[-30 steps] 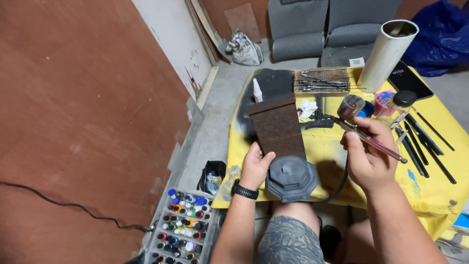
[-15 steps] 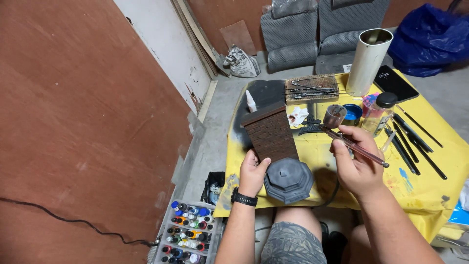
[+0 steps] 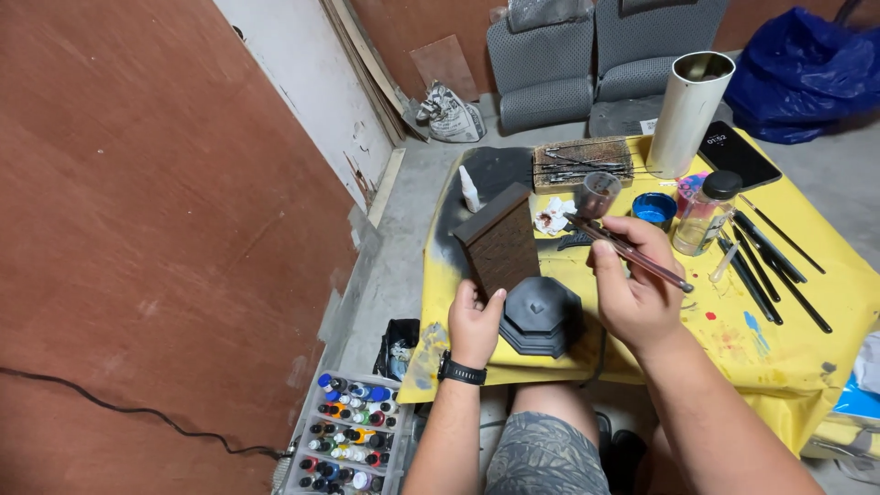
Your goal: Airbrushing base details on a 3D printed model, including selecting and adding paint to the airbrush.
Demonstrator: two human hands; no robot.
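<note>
Brush [image 3: 629,253] in our right hand [image 3: 634,295], pinched between closed fingers [image 3: 605,261], its tip near a small cup [image 3: 597,193]. Our left hand [image 3: 475,323] grips the lower end of a dark brick-textured block [image 3: 498,240], tilted on the yellow-covered desk [image 3: 788,353] beside a black octagonal base [image 3: 541,316].

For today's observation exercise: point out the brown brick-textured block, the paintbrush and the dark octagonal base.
Brown brick-textured block [image 3: 500,243], head view, middle of its front face.
Paintbrush [image 3: 632,257], head view, mid-handle above the right hand [image 3: 637,293].
Dark octagonal base [image 3: 543,316], head view, top surface.
</note>
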